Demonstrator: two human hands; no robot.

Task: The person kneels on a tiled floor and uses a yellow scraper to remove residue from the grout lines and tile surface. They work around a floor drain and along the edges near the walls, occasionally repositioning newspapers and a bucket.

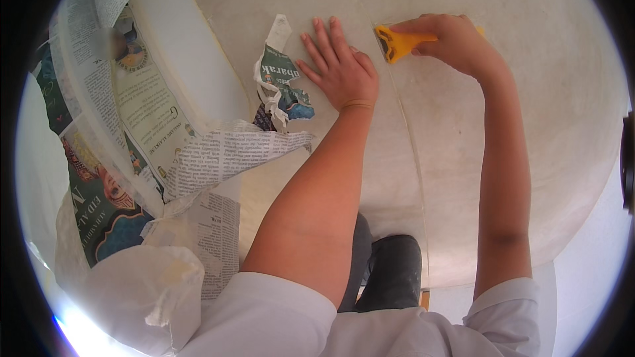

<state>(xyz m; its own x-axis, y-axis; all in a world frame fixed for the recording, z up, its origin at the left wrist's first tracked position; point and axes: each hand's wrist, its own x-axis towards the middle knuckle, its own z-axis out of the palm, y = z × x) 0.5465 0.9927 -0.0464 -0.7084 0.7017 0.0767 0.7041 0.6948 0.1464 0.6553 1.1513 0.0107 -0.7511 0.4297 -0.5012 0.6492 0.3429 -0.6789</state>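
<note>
My right hand (454,42) grips the handle of a yellow scraper (409,43). The scraper's wide head rests on the beige tiled surface (456,168), its blade edge at a thin joint line (415,163). To the left, my left hand (345,72) lies palm down on the same surface, fingers spread, with nothing in it. Close beside its fingertips is a crumpled, torn strip of printed newspaper (292,101). The joint line runs between my two forearms.
Sheets of newspaper (238,156) and translucent masking film or tape (106,124) hang loosely along the left. A white panel (193,44) shows behind them. Crumpled pale sheeting (139,292) bulges at lower left. My dark-trousered leg (394,267) is below, between my arms.
</note>
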